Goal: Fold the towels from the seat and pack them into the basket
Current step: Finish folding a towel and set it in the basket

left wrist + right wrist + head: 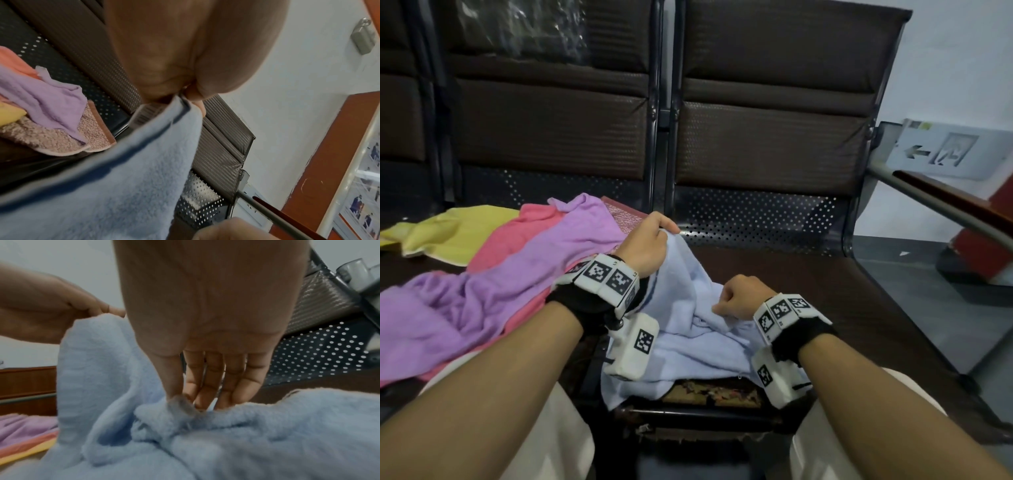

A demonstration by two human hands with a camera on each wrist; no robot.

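Both hands (645, 245) (736, 301) pinching blue towel (688, 346) over brown bench seat (835, 298), white wall (962, 68) behind

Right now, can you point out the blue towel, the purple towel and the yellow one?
blue towel (688, 346): head view, its crumpled middle.
purple towel (493, 291): head view, its broad middle.
yellow towel (458, 233): head view, its flat middle.

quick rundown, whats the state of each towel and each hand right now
blue towel: crumpled, unfolded, one edge lifted
left hand: pinches the blue towel's raised edge
right hand: pinches a bunch of the blue towel lower down
purple towel: unfolded, spread over the pink one
pink towel: unfolded, partly covered
yellow towel: unfolded, rumpled on the seat
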